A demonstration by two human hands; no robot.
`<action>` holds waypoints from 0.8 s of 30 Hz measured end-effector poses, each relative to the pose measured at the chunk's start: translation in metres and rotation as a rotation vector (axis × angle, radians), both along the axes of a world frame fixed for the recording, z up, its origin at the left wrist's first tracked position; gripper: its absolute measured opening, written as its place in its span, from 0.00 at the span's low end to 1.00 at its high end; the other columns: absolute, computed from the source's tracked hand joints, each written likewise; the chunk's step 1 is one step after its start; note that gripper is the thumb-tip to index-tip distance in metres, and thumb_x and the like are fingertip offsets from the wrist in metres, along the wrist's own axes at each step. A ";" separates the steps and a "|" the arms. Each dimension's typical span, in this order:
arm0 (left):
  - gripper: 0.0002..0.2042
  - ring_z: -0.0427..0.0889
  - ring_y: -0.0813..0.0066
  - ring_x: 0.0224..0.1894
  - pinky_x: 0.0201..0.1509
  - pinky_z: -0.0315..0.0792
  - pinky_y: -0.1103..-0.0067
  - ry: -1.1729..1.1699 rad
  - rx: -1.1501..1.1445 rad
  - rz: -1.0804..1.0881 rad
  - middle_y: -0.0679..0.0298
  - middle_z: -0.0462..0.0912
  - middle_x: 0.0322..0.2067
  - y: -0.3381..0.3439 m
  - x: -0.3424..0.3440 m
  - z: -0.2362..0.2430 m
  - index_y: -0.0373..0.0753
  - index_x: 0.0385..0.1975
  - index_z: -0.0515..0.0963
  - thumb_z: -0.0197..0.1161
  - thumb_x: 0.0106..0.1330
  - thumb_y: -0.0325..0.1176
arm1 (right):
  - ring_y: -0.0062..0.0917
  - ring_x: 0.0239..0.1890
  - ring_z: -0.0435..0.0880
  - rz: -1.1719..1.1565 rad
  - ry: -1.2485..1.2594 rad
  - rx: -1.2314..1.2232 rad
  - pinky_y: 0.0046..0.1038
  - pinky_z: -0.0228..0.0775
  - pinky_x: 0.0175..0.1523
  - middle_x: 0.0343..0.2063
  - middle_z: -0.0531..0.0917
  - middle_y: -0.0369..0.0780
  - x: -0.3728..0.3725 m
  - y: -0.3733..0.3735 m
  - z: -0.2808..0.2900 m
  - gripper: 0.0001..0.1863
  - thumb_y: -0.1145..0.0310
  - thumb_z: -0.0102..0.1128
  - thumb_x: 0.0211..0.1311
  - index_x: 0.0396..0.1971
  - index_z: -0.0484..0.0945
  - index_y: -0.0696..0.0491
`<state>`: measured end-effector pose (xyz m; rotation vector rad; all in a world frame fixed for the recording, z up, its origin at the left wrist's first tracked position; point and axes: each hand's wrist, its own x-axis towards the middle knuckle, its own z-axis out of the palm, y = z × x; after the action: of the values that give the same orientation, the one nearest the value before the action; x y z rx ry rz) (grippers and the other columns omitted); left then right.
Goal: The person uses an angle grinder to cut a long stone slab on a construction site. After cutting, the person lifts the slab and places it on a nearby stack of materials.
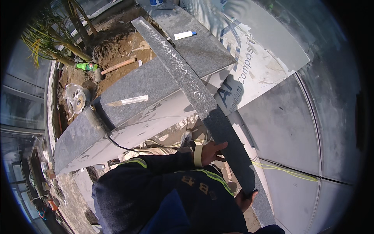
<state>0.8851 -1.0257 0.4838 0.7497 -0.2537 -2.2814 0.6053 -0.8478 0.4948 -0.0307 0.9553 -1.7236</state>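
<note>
A long, narrow dark grey stone strip point(181, 74) slants from the top middle down to the lower right, with whitish scuffs on its far half. My left hand point(212, 153) holds its left edge, thumb on the near side and the other fingers partly hidden. A cream tape roll point(198, 155) encircles that wrist. Lower down, my right hand point(245, 201) grips the same strip near its close end; fingertips curl round the edge and the palm is partly hidden. The far part of the strip lies across a grey stone ledge point(156, 76).
An angle grinder point(95, 119) with its cord and a knife-like blade tool point(128, 100) lie on the ledge. Behind are a wooden-handled hammer point(119, 65), a green bottle point(86, 66) and plants. A white tube point(184, 35) lies farther off. Yellow cable point(286, 170) crosses the right side.
</note>
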 end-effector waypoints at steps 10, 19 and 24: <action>0.16 0.86 0.68 0.50 0.54 0.83 0.69 -0.278 -0.093 0.338 0.60 0.85 0.50 -0.041 -0.003 0.004 0.34 0.57 0.75 0.62 0.78 0.38 | 0.35 0.69 0.74 0.582 -0.288 -0.121 0.35 0.64 0.75 0.65 0.77 0.45 0.064 -0.082 -0.001 0.26 0.55 0.55 0.80 0.64 0.70 0.60; 0.34 0.87 0.68 0.45 0.44 0.84 0.68 -0.390 0.070 0.476 0.52 0.82 0.51 -0.100 0.080 0.049 0.29 0.65 0.63 0.66 0.74 0.51 | 0.37 0.53 0.82 0.619 1.210 0.207 0.36 0.72 0.64 0.51 0.82 0.50 -0.030 -0.057 0.185 0.35 0.54 0.74 0.64 0.62 0.73 0.61; 0.35 0.78 0.79 0.20 0.14 0.65 0.81 -0.615 0.074 0.433 0.59 0.83 0.33 -0.109 0.101 0.049 0.25 0.60 0.65 0.64 0.74 0.55 | 0.45 0.66 0.73 0.606 1.989 0.756 0.40 0.62 0.70 0.64 0.76 0.55 -0.136 -0.030 0.187 0.35 0.51 0.65 0.69 0.68 0.71 0.59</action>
<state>0.9856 -1.1349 0.5329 1.3893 -0.2559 -1.6174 0.4698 -0.8782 0.6820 -1.5377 2.4887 -0.1696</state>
